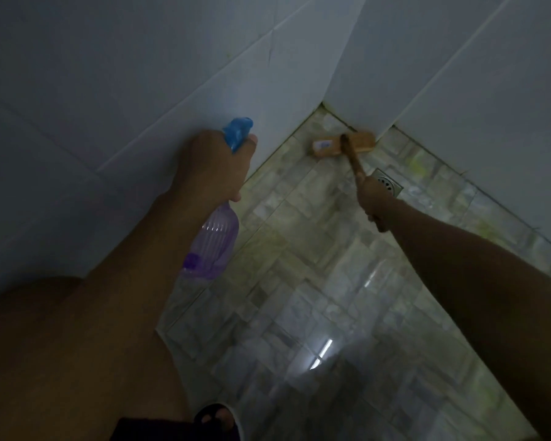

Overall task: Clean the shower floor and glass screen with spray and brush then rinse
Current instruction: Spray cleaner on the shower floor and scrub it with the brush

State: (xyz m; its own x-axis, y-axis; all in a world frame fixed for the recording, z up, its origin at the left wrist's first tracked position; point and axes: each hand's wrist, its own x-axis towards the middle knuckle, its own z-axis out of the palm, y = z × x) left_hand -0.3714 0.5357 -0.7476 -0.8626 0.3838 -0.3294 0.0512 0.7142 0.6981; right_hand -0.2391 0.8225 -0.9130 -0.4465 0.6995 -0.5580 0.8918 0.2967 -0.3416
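Note:
My left hand grips a clear purple spray bottle by its neck; the blue trigger head points toward the far corner. My right hand holds the wooden handle of a scrubbing brush. The tan brush head rests on the mottled grey tiled shower floor, pushed into the corner where the two walls meet. The room is dim. No glass screen shows in this view.
A square metal floor drain lies just right of the brush handle. White tiled walls rise on the left and on the right. My foot in a dark sandal stands at the bottom edge.

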